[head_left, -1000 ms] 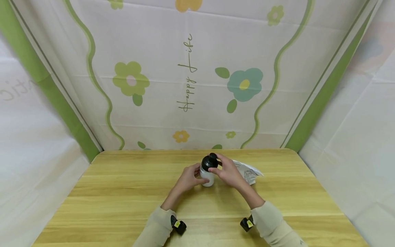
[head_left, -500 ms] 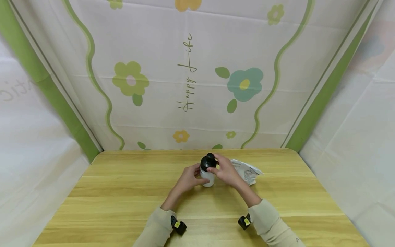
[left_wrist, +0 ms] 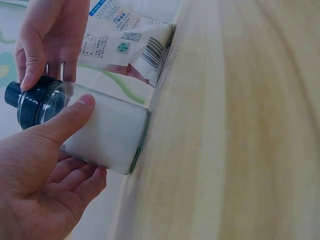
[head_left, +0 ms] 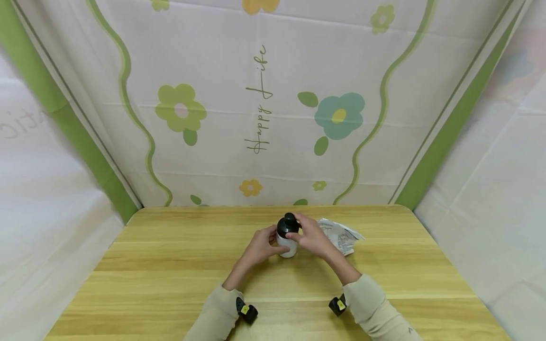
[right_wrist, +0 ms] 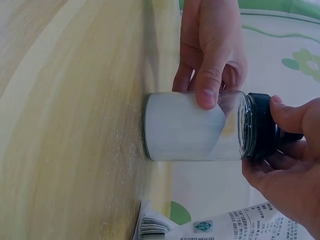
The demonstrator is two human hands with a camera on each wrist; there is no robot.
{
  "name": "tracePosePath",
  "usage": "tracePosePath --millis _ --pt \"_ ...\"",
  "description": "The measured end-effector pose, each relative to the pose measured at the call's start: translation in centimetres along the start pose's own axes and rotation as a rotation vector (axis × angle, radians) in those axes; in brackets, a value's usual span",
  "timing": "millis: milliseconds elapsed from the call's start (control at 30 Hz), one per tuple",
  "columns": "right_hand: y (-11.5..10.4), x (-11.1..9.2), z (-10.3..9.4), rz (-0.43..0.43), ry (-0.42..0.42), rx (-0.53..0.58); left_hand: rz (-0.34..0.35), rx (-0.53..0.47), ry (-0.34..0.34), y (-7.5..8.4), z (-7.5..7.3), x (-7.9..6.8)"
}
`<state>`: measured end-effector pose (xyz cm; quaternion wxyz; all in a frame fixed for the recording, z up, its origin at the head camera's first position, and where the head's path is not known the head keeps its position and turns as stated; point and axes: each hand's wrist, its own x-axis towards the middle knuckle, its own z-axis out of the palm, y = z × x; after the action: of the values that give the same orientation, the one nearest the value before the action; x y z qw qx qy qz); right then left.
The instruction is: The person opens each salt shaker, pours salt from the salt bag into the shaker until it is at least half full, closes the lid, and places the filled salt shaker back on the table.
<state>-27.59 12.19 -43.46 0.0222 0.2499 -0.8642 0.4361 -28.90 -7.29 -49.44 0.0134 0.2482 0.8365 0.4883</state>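
A clear glass jar (head_left: 288, 248), mostly filled with something white, stands upright on the wooden table. On its mouth sits a black lid (head_left: 286, 229) with a short raised spout or knob. My left hand (head_left: 260, 247) grips the jar's body, thumb on the near side and fingers round the far side. Thumb and fingers of my right hand (head_left: 314, 236) hold the lid by its rim. In the left wrist view the white contents (left_wrist: 107, 127) reach near the jar's shoulder. The right wrist view shows them sloping below the lid.
Just right of the jar lies a printed white packet (head_left: 341, 237) with a barcode. Fine white grains (right_wrist: 117, 155) are scattered on the table around the jar's base. A floral cloth (head_left: 222, 156) hangs behind the table's far edge.
The lid, tilted and farther right a second ago, now sits level on the jar. My right hand has shifted slightly left with it; my left hand stays put.
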Motion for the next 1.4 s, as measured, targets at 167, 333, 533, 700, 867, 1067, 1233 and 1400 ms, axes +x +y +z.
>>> tracePosePath --millis 167,333,533,700,867,1067,1233,1400 --pt "0.1 0.0 0.2 -0.006 0.014 -0.018 -0.002 0.014 0.005 0.0 0.0 0.0" --pt "0.0 0.0 0.4 -0.019 0.053 -0.06 -0.003 0.022 0.007 0.0 0.0 0.0" --pt "0.0 0.0 0.6 -0.024 0.087 -0.105 0.004 0.02 0.011 0.0 -0.1 0.1" --pt "0.1 0.1 0.9 0.013 0.11 -0.14 0.007 0.012 0.006 0.1 -0.2 0.1" --pt "0.3 0.1 1.1 0.031 0.106 -0.128 0.006 0.008 0.0 0.0 -0.1 0.0" --pt "0.9 0.1 0.3 0.031 0.006 0.052 0.009 0.005 -0.002 0.0 -0.1 0.0" --pt "1.6 0.2 -0.1 0.057 -0.043 0.169 -0.021 -0.005 -0.011 0.0 -0.1 0.0" --pt "2.0 0.3 0.4 0.08 0.03 0.171 -0.035 -0.014 -0.01 -0.1 0.0 0.0"
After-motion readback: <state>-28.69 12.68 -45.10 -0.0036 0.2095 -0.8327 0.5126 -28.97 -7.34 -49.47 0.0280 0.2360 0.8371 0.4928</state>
